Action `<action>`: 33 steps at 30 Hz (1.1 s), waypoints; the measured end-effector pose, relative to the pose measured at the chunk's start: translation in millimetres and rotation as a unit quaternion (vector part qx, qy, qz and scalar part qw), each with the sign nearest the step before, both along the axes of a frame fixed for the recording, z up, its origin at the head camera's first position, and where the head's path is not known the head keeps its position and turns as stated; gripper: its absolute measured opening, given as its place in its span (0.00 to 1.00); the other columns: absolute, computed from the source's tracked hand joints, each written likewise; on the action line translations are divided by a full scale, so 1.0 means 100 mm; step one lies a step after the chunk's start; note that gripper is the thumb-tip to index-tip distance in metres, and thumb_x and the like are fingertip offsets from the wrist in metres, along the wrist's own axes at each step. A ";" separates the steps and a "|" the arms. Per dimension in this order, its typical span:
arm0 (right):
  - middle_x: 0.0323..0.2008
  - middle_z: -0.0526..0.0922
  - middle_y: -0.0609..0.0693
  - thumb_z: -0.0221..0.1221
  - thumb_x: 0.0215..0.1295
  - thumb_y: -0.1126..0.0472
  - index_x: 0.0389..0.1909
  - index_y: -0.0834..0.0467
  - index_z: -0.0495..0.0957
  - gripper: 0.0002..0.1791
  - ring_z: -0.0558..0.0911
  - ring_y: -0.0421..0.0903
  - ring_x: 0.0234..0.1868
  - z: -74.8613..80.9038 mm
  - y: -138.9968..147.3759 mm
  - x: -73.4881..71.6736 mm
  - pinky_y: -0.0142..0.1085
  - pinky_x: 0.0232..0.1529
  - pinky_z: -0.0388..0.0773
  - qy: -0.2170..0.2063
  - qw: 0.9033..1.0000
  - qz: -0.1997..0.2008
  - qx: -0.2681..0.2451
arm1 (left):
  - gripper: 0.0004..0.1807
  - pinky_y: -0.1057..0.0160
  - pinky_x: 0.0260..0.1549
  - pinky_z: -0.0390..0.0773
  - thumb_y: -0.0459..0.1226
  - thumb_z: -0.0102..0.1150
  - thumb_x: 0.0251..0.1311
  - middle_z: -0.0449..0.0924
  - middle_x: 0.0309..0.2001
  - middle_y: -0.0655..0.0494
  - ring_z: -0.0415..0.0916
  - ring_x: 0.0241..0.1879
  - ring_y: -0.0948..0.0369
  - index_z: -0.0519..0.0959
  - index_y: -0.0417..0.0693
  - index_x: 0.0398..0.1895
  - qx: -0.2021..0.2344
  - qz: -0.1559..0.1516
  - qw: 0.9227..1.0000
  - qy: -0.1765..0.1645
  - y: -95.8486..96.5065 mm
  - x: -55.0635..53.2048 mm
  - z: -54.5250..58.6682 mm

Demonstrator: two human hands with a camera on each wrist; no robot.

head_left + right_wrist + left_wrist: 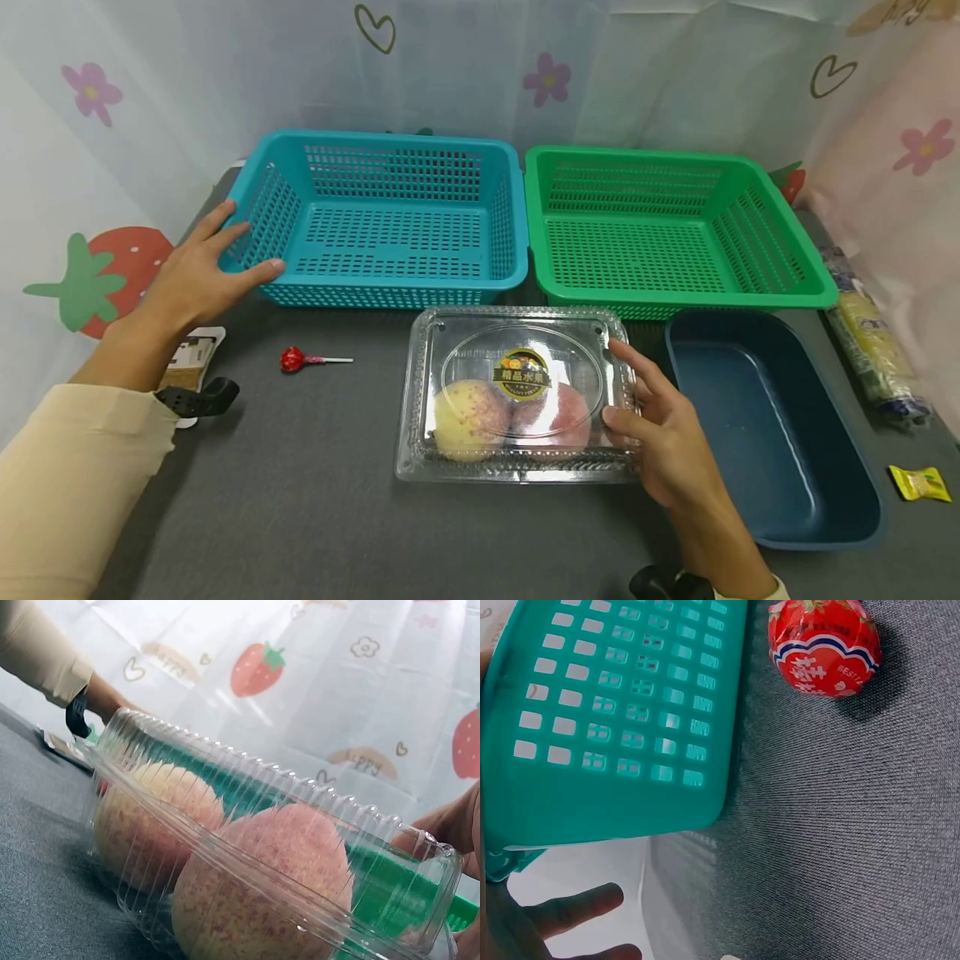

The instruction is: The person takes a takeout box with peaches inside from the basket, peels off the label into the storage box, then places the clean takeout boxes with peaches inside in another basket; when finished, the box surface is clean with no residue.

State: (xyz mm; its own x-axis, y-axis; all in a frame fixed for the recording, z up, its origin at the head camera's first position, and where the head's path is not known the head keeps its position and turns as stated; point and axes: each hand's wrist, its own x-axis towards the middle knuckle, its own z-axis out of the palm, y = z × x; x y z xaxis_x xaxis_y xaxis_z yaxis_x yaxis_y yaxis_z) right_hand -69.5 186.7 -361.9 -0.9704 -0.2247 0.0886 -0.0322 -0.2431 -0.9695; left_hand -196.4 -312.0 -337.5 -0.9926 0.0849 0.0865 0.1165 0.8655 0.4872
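A clear plastic fruit box [517, 329] holds two peaches, one yellowish [471, 419] and one pinker [551, 417]. My right hand [663, 429] grips its right side, with thumb and forefinger on the lid's edge. The right wrist view shows both peaches [262, 885] through the ribbed wall. At the left end of the blue basket [390, 287], my left hand [198, 271] rests on the rim with spread, mostly straight fingers. In the left wrist view two extended fingers [577, 907] stick out past the basket's corner. A red-wrapped lollipop [292, 359] lies in front of the basket.
Beside the blue basket stands a green basket [690, 296]. A dark blue tub [772, 433] sits right of the fruit box. Farther right lie a long wrapped package [873, 342] and a yellow-wrapped candy [921, 483]. A flat package [191, 358] is partly behind my left wrist.
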 end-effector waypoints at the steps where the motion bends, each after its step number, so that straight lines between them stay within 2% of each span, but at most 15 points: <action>1: 0.44 0.70 0.62 0.50 0.61 0.82 0.72 0.58 0.59 0.38 0.76 0.42 0.29 0.00 0.00 0.00 0.31 0.26 0.77 -0.004 1.000 0.000 0.001 | 0.45 0.26 0.57 0.44 0.59 0.49 0.63 0.35 0.77 0.50 0.39 0.71 0.37 0.55 0.38 0.74 0.001 0.001 1.000 0.000 0.00 0.00 0.00; 6: 0.44 0.69 0.62 0.50 0.63 0.80 0.73 0.56 0.58 0.37 0.76 0.43 0.29 -0.01 0.00 -0.02 0.33 0.27 0.78 -0.020 1.000 0.000 0.015 | 0.45 0.26 0.58 0.42 0.59 0.50 0.63 0.35 0.77 0.49 0.38 0.71 0.38 0.54 0.38 0.74 0.000 0.003 1.000 0.001 -0.02 0.03 0.01; 9: 0.39 0.67 0.61 0.50 0.64 0.79 0.73 0.56 0.58 0.36 0.74 0.42 0.28 -0.03 0.00 -0.02 0.31 0.25 0.75 -0.027 0.999 -0.006 0.038 | 0.46 0.26 0.58 0.39 0.58 0.50 0.63 0.34 0.77 0.47 0.37 0.71 0.37 0.51 0.39 0.75 -0.001 -0.001 1.000 -0.009 -0.03 0.05 0.04; 11: 0.39 0.66 0.60 0.49 0.65 0.78 0.73 0.55 0.58 0.36 0.73 0.43 0.28 -0.04 0.00 -0.03 0.31 0.24 0.74 -0.029 0.998 -0.009 0.055 | 0.47 0.25 0.57 0.40 0.58 0.50 0.63 0.34 0.76 0.46 0.37 0.71 0.37 0.47 0.42 0.76 0.001 -0.004 1.000 -0.019 -0.03 0.06 0.08; 13: 0.38 0.65 0.60 0.49 0.65 0.78 0.73 0.55 0.58 0.36 0.72 0.42 0.28 -0.06 0.00 -0.03 0.30 0.23 0.72 -0.031 0.997 -0.011 0.068 | 0.48 0.24 0.55 0.42 0.58 0.51 0.63 0.34 0.76 0.44 0.37 0.70 0.35 0.44 0.46 0.77 0.002 -0.001 1.000 -0.024 -0.01 0.08 0.16; 15: 0.38 0.65 0.60 0.49 0.65 0.78 0.73 0.55 0.57 0.36 0.71 0.42 0.28 -0.07 0.00 -0.03 0.30 0.23 0.71 -0.028 0.997 -0.012 0.076 | 0.48 0.24 0.54 0.48 0.57 0.52 0.62 0.36 0.76 0.43 0.39 0.70 0.33 0.42 0.50 0.78 0.000 0.007 1.000 -0.014 0.04 0.11 0.27; 19: 0.33 0.65 0.59 0.50 0.64 0.78 0.72 0.56 0.59 0.35 0.69 0.43 0.27 -0.07 0.00 -0.04 0.31 0.23 0.70 -0.008 0.994 -0.026 0.106 | 0.46 0.25 0.52 0.54 0.54 0.55 0.62 0.40 0.76 0.45 0.45 0.69 0.35 0.45 0.55 0.78 0.013 0.020 0.999 0.034 0.17 0.23 0.53; 23: 0.31 0.66 0.59 0.52 0.64 0.77 0.71 0.56 0.61 0.35 0.70 0.45 0.30 -0.06 0.01 -0.04 0.33 0.26 0.71 0.009 0.990 -0.044 0.136 | 0.44 0.27 0.52 0.58 0.49 0.57 0.63 0.42 0.76 0.50 0.51 0.68 0.38 0.45 0.64 0.78 0.068 0.016 0.996 0.054 0.34 0.43 0.75; 26: 0.30 0.65 0.58 0.53 0.64 0.77 0.71 0.56 0.61 0.35 0.69 0.46 0.31 -0.05 0.01 -0.04 0.34 0.28 0.71 0.016 0.987 -0.050 0.152 | 0.43 0.28 0.50 0.62 0.46 0.59 0.62 0.45 0.75 0.55 0.56 0.66 0.38 0.47 0.70 0.77 0.116 0.005 0.991 0.066 0.47 0.60 0.85; 28: 0.29 0.64 0.58 0.53 0.64 0.76 0.71 0.57 0.61 0.34 0.69 0.46 0.30 -0.05 0.01 -0.04 0.34 0.29 0.70 0.023 0.985 -0.052 0.160 | 0.43 0.36 0.55 0.65 0.42 0.61 0.62 0.49 0.74 0.60 0.59 0.65 0.41 0.50 0.73 0.75 0.148 -0.005 0.986 0.080 0.57 0.71 0.90; 30: 0.28 0.64 0.58 0.53 0.64 0.76 0.72 0.57 0.61 0.34 0.68 0.46 0.30 -0.05 0.01 -0.05 0.34 0.29 0.70 0.029 0.984 -0.053 0.169 | 0.43 0.48 0.58 0.68 0.39 0.62 0.61 0.51 0.73 0.64 0.62 0.64 0.44 0.53 0.74 0.75 0.169 -0.019 0.981 0.098 0.67 0.81 0.92; 33: 0.29 0.63 0.58 0.52 0.65 0.76 0.72 0.57 0.60 0.34 0.68 0.46 0.29 -0.06 0.01 -0.05 0.34 0.29 0.69 0.035 0.982 -0.054 0.177 | 0.43 0.66 0.55 0.68 0.35 0.63 0.60 0.53 0.72 0.65 0.64 0.63 0.49 0.55 0.70 0.75 0.196 -0.043 0.972 0.120 0.79 0.93 0.90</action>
State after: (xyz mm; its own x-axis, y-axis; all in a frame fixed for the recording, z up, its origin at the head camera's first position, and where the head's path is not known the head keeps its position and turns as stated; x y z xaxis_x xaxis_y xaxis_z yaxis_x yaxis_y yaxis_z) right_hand -75.0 187.4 -367.5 -0.9845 -0.1498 0.0914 -0.1095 0.1177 -0.9870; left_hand -103.3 -232.6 -247.1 -0.9302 0.0804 0.3580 0.3318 0.6012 0.7270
